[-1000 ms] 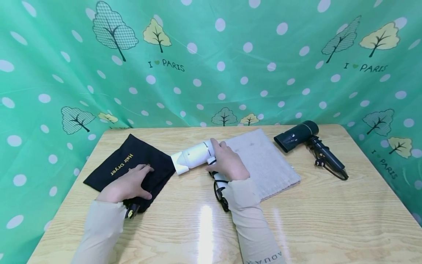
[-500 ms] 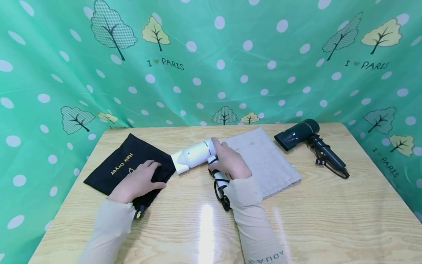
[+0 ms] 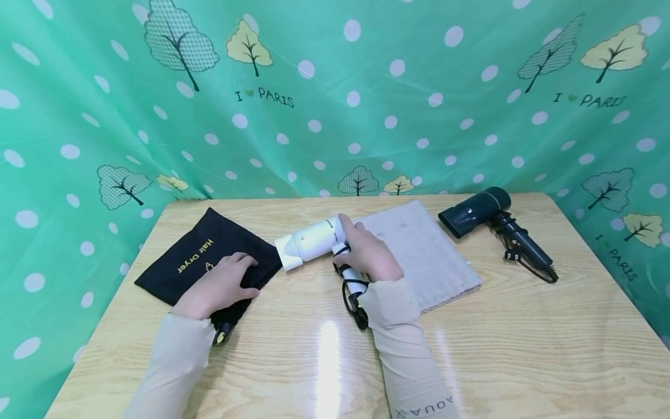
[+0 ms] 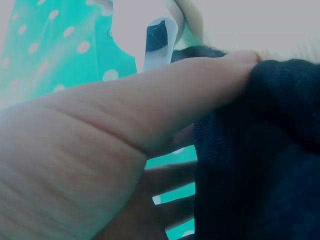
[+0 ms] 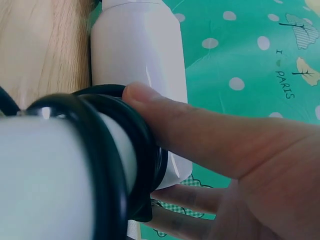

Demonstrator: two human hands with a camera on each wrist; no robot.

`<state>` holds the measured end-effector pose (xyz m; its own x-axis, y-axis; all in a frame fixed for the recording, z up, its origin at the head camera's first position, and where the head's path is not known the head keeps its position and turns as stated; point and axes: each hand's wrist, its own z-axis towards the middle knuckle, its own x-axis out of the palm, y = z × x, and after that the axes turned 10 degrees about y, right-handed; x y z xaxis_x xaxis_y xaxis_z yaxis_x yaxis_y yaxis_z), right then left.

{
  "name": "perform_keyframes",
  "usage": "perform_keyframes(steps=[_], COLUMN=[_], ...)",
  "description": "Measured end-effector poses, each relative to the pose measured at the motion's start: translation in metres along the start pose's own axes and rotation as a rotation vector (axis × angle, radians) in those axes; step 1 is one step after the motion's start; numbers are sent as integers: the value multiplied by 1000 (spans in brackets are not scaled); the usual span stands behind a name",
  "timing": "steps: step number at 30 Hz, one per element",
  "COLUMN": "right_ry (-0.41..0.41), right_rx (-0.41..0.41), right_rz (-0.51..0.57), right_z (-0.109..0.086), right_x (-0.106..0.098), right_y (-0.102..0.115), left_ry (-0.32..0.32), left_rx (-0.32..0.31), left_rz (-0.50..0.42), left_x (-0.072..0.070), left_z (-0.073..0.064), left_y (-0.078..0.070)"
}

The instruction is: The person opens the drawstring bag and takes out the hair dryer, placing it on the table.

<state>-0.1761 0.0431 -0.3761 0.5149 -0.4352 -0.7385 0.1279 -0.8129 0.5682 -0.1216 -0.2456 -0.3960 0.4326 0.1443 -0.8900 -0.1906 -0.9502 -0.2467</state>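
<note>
A white hair dryer (image 3: 314, 240) lies on the table with its nozzle pointing left, a black cord wound round its handle. My right hand (image 3: 369, 251) grips it where handle meets barrel; in the right wrist view the thumb (image 5: 175, 117) presses on the coiled cord (image 5: 142, 135) and the fingers pass behind. A flat black cloth bag (image 3: 178, 256), lettered "Hair Dryer" in gold, lies to the left. On it rests my left hand (image 3: 220, 285), thumb spread from loosely bent fingers. In the left wrist view the dark cloth (image 4: 250, 150) hides the fingertips.
A folded light grey towel (image 3: 419, 250) lies right of the white dryer, partly behind my right hand. A dark green hair dryer (image 3: 476, 212) with a wrapped cord and plug lies at the back right. A green dotted curtain (image 3: 324, 116) hangs behind the wooden table (image 3: 497, 349).
My left hand has shifted right across the black bag, then stopped. The right hand stays at the white dryer's handle, its fingers closer round it. The bag and dryers appear unmoved.
</note>
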Motion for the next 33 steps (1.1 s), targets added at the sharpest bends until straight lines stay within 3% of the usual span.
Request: perform_keyframes(steps=[13,23,27,33], right_ry=[-58,-13,10,-26], right_rx=[19,17,18,40], right_rz=[-14,43,60,25], right_z=[3,0,-2,1], right_x=[-2,-6,-6,-2], right_y=[-3,-3,-3,-4], left_ry=[32,-80,-101,-84], left_rx=[49,-99,-136,-153], left_rz=[-33,-109,-71,-5], left_x=[-6,-1,8,12], left_z=[-5,1,7,9], left_y=[8,1,0,-2])
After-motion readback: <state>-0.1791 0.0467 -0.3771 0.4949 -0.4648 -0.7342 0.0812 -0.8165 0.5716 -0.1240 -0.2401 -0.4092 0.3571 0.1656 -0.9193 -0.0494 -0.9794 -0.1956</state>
